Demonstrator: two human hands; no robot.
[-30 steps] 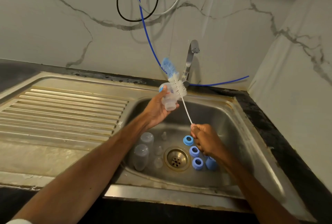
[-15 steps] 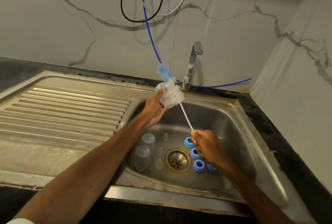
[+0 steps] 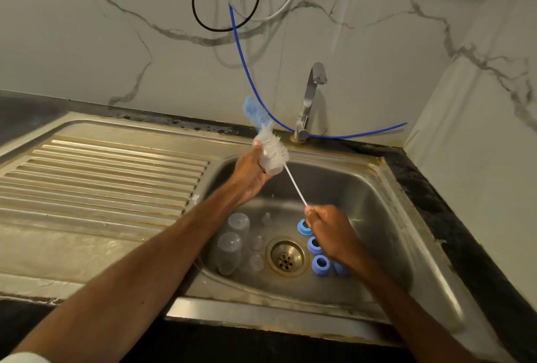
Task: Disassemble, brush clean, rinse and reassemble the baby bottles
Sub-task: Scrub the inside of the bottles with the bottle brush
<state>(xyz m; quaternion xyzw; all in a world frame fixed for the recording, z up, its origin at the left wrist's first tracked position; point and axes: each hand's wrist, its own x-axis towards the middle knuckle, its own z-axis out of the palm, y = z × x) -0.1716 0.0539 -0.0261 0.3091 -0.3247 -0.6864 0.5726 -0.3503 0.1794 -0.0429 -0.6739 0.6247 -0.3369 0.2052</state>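
A small clear bottle (image 3: 268, 166) tilts above the sink (image 3: 377, 176), white bristles of the brush (image 3: 274, 147) against it. Two clear bottles (image 3: 229, 252) lie left of the drain (image 3: 287, 256), clear teats (image 3: 257, 243) beside them, blue rings (image 3: 320, 265) on its right.

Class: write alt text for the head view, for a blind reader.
Over a sink, the left hand holds a clear bottle while the right hand grips a bottle brush laid against it. Two more bottles, teats and blue rings lie around the drain.

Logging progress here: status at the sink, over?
Left hand grips bottle. Right hand grips brush handle, bristles against bottle. Blue rings in sink, nothing obstructing.
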